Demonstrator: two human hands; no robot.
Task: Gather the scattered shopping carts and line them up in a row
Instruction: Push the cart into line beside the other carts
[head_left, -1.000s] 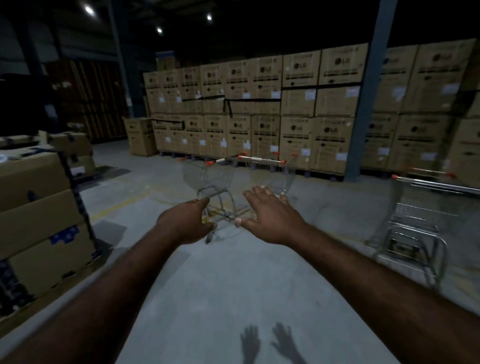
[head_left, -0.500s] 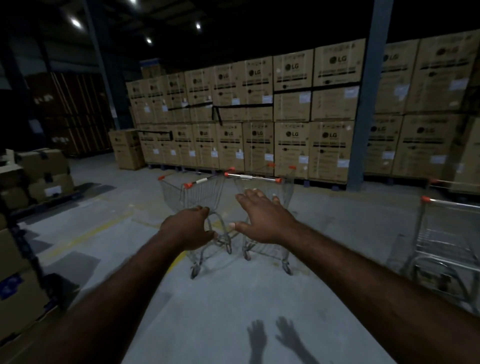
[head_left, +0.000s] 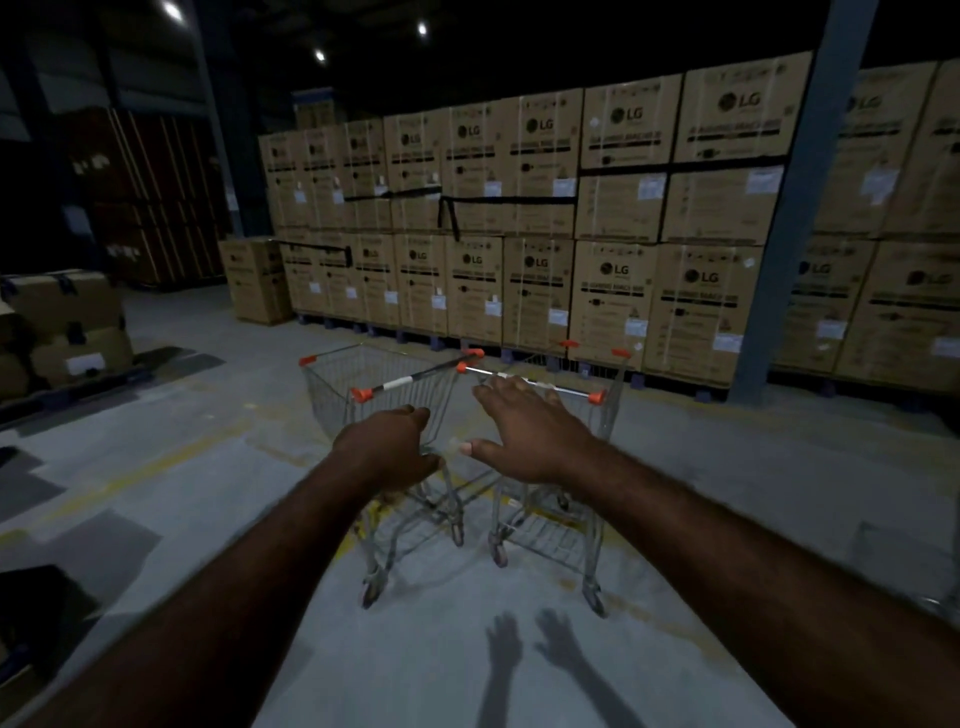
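Left cart (head_left: 400, 382) partly behind left hand (head_left: 387, 449), right cart (head_left: 566, 388) behind right hand (head_left: 524, 431)

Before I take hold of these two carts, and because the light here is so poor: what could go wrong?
Neither the left hand nor the right hand holds a handle yet. The left cart stands skewed, with its handle end close to that of the right cart, so fingers could get pinched there. A hard push might run both into the stacked boxes behind.
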